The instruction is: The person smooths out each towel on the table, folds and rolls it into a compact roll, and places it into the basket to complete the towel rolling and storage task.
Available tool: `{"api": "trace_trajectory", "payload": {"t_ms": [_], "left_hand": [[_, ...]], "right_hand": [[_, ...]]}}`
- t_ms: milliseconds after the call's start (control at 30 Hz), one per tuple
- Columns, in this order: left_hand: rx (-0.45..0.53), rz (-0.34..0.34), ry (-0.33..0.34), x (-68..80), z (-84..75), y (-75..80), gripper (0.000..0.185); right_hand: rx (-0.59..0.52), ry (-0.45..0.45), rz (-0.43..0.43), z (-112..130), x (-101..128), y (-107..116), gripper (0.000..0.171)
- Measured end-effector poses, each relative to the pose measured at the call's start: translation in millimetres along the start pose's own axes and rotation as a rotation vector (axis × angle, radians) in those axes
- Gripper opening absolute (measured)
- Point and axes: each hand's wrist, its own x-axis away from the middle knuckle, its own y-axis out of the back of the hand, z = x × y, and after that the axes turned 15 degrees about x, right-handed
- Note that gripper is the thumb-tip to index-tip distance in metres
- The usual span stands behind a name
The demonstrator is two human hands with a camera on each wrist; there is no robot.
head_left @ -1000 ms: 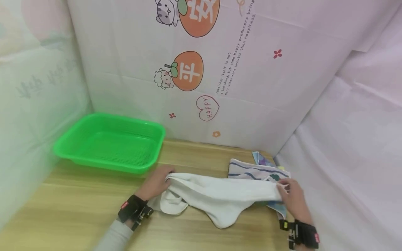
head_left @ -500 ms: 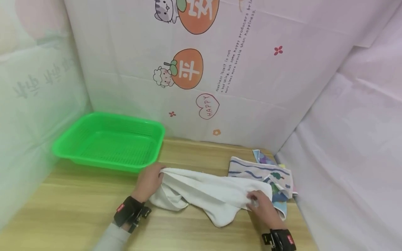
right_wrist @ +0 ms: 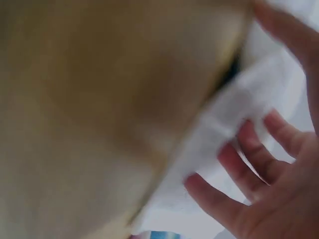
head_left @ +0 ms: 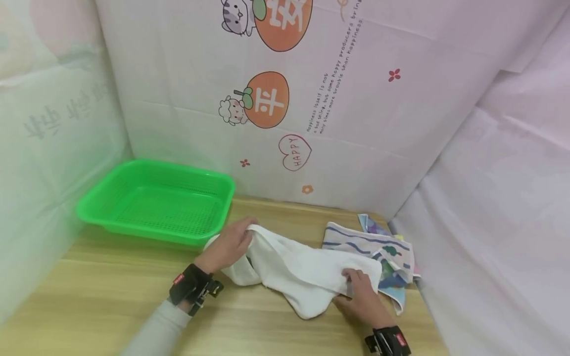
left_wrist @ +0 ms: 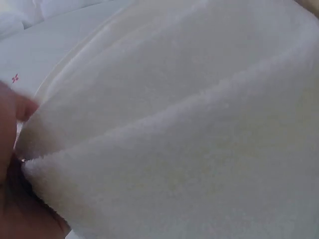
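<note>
On the wooden table [head_left: 111, 296], a little to the right of its middle, lies a white towel [head_left: 294, 269], rumpled and stretched from about 10 o'clock to 4 o'clock across the boards. The left hand [head_left: 229, 244] grips the towel's upper left end, fingers curled round a raised fold; in the left wrist view the cloth [left_wrist: 189, 139] fills almost the whole picture, with the fingers [left_wrist: 12, 149] pinching an edge at 9 o'clock. The right hand [head_left: 362, 296] sits at the towel's lower right end, at about 4 o'clock from the towel's middle, and holds a corner there. The right wrist view is blurred, yet it shows the fingers [right_wrist: 249, 169] curled against the white cloth [right_wrist: 229, 129], with the table [right_wrist: 89, 99] beneath.

Just beside the right hand, at 1 o'clock from it, lies a small heap of patterned cloths [head_left: 378, 247] with blue stripes and coloured prints; the white towel's right end overlaps that heap, so the two touch. At 10 o'clock from the left hand, near it but apart, stands a green plastic basket [head_left: 222, 198] with a perforated floor, close to the back wall. A printed sheet [head_left: 311, 99] with orange fruit, cartoon animals and a "HAPPY" heart hangs behind the table. A plain pale sheet [head_left: 498, 222] closes off the right side at 3 o'clock, right against the table's edge.
</note>
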Motion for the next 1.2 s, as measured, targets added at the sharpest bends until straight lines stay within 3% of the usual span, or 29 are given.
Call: {"api": "trace_trajectory", "payload": {"t_ms": [133, 233, 300, 433, 500, 567, 667, 767, 933, 1067, 1200], "left_hand": [[-0.008, 0.050, 0.006, 2.2, 1.7, 4.0, 0.049], [0.033, 0.080, 0.009, 2.9, 3.4, 8.9, 0.058], [0.036, 0.095, 0.000, 3.1, 4.5, 12.4, 0.063], [-0.052, 0.071, -0.047, 2.8, 5.1, 16.0, 0.070], [-0.107, 0.037, -0.071, 2.4, 5.2, 15.2, 0.071], [-0.127, 0.005, -0.075, 1.6, 6.1, 13.5, 0.069], [-0.142, -0.046, -0.030, 0.0, 8.2, 13.9, 0.066], [-0.137, -0.104, 0.031, -3.9, 11.4, 20.2, 0.053], [-0.179, -0.159, 0.119, -19.2, 19.3, 41.5, 0.030], [-0.243, -0.183, 0.167, -42.2, 21.6, 60.2, 0.022], [-0.257, -0.180, 0.214, -71.1, 15.8, 77.0, 0.019]], "right_hand": [[0.083, 0.059, -0.081, -4, -10, -4, 0.046], [0.086, 0.099, -0.169, -14, -11, 11, 0.036], [0.061, 0.113, -0.236, -22, -12, 29, 0.031], [0.041, 0.128, -0.419, -47, -13, 77, 0.023], [0.050, 0.103, -0.496, -61, -10, 104, 0.023], [0.058, 0.021, -0.526, -70, -4, 130, 0.026], [0.103, -0.109, -0.513, -81, 8, 160, 0.026], [0.132, -0.171, -0.476, -93, 13, 171, 0.025], [0.115, -0.107, -0.353, -111, -1, 156, 0.020], [0.084, -0.048, -0.225, -119, -23, 139, 0.019], [0.112, -0.010, -0.211, -129, -49, 151, 0.019]]}}
